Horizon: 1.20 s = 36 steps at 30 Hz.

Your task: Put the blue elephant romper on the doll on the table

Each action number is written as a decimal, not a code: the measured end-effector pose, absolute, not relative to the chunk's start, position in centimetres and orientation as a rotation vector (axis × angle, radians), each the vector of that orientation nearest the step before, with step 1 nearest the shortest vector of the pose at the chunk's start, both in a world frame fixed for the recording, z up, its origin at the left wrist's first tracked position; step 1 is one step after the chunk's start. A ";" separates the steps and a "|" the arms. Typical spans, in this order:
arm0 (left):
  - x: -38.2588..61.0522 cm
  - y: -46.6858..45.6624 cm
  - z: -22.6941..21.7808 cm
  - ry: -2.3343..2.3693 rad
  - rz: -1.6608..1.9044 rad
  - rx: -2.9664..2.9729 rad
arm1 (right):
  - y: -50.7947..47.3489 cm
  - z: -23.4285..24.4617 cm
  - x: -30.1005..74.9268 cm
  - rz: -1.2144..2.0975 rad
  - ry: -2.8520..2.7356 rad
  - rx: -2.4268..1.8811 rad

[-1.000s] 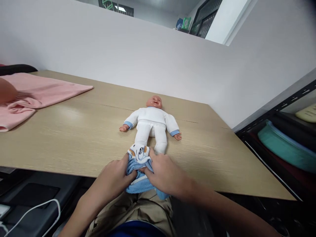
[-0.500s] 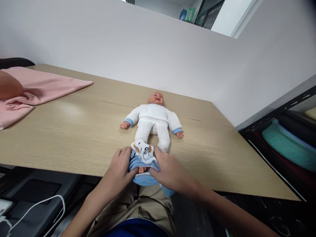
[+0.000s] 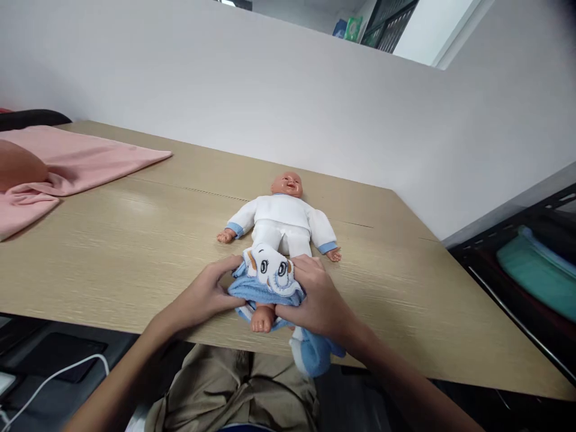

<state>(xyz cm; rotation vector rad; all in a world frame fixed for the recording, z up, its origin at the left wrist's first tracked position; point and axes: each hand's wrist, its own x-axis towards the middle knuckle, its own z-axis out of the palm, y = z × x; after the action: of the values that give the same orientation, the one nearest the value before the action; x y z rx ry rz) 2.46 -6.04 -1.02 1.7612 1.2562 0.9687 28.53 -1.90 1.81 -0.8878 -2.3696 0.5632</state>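
A baby doll (image 3: 281, 209) in a white top and white bottoms with blue cuffs lies on its back, head away from me. Around one of its lower legs sit bunched blue-and-white baby trousers (image 3: 265, 290) with an animal face on them. The doll's bare foot (image 3: 262, 318) sticks out of one opening. On the left side, my left hand (image 3: 215, 287) pinches the fabric. My right hand (image 3: 315, 295) grips the other side, close to the foot. A loose blue-and-white part of the trousers hangs by the table's front edge, below my right hand. The doll's other foot is mostly hidden.
The doll lies on a wooden table (image 3: 135, 264) against a pale wall. A pink cloth (image 3: 94, 153) with a rounded skin-toned object (image 3: 20, 165) on it is at the left. At the right stands a dark rack holding green fabric (image 3: 535, 264).
Both hands have moved the trousers forward, up the doll's leg. More of the foot now shows out of the opening, and the loose part hangs further into view at the right.
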 end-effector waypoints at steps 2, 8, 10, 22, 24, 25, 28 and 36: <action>2.1 -5.3 -0.7 1.188 0.948 1.788 | -1.5 1.8 28.2 0.607 -2.355 -0.839; 2.1 -5.2 -1.7 1.153 0.982 1.589 | -2.3 2.1 27.4 0.882 -2.269 -0.799; 2.2 -5.4 -2.0 1.110 0.972 1.530 | -2.3 2.2 27.5 0.939 -2.282 -0.751; 1.7 -4.1 -2.0 1.025 0.873 1.958 | -2.9 1.2 26.8 0.454 -2.462 -1.039; 1.7 -4.1 -2.4 1.024 0.861 1.994 | -2.6 0.9 26.8 0.445 -2.466 -1.007; 1.6 -3.9 -2.6 1.042 0.861 2.017 | -2.3 0.9 26.9 0.454 -2.474 -0.958; 0.8 -3.0 -2.3 1.061 0.864 2.082 | -1.1 1.1 27.5 0.487 -2.534 -0.783; -0.8 0.3 -0.2 0.846 0.688 1.868 | 2.3 3.0 28.9 0.808 -2.652 -0.553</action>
<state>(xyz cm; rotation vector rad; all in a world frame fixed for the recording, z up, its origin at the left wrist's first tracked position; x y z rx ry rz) -0.79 0.32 -0.24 1.8681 0.8456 0.6884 28.89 2.32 3.02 -0.5527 -2.6519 0.8077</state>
